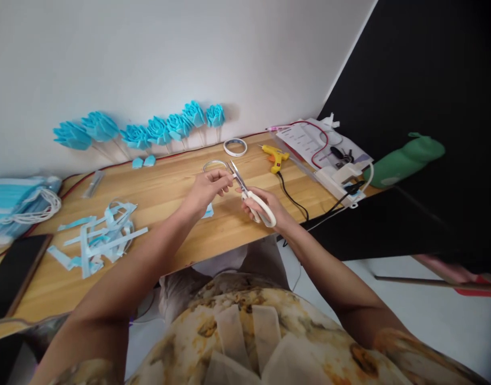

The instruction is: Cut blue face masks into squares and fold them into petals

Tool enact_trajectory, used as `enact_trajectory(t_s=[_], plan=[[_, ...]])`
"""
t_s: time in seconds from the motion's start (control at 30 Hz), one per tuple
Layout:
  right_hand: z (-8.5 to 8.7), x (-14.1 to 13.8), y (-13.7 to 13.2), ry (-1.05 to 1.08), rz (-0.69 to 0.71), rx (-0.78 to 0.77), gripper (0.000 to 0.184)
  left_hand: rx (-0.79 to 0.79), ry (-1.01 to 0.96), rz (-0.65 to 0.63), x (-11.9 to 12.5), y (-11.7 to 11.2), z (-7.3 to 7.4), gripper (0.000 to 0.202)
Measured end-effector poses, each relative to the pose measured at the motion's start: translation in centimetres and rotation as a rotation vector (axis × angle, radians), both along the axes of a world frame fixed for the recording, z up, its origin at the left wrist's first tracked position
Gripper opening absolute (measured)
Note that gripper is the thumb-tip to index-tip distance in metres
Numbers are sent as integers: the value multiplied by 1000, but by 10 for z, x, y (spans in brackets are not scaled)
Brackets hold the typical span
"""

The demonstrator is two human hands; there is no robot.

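My right hand [265,206] grips white-handled scissors [251,198], blades pointing up and left. My left hand [207,190] is closed in a pinch at the blades' tip, holding a thin white elastic loop [213,164] that arches over the wooden table [165,187]. A bit of blue mask material [208,212] shows just under my left hand. Both hands hover above the table's front middle.
Blue fabric flowers on sticks [149,128] lean on the wall. Cut mask strips [101,235] lie left, a stack of masks [16,203] far left, a dark phone [13,267] beside it. Tape roll [234,146], yellow glue gun [275,156], power strip [337,179], green bottle [405,158] at right.
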State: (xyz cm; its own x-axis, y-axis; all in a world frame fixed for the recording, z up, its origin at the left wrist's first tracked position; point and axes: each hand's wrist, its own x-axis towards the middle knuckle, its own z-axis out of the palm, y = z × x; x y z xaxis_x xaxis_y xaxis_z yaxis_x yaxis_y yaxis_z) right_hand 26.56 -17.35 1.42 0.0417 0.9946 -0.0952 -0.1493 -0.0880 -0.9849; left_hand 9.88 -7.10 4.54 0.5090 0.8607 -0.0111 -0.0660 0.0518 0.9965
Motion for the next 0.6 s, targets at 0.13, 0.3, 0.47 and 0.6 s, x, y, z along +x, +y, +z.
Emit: enact_trajectory(t_s=[0.13, 0.3, 0.47, 0.6], plan=[[-6, -4, 5, -141, -17, 31, 60, -22, -19, 14, -6, 3, -4, 19], [-6, 20, 27, -927, -258, 172, 47, 21, 45, 84, -31, 4, -4, 22], [17, 35, 45, -1580, 32, 34, 38, 38, 13, 102, -53, 3, -7, 34], [42, 13, 53, -1448, 8, 134, 29, 56, -9, 116, -60, 5, -9, 36]])
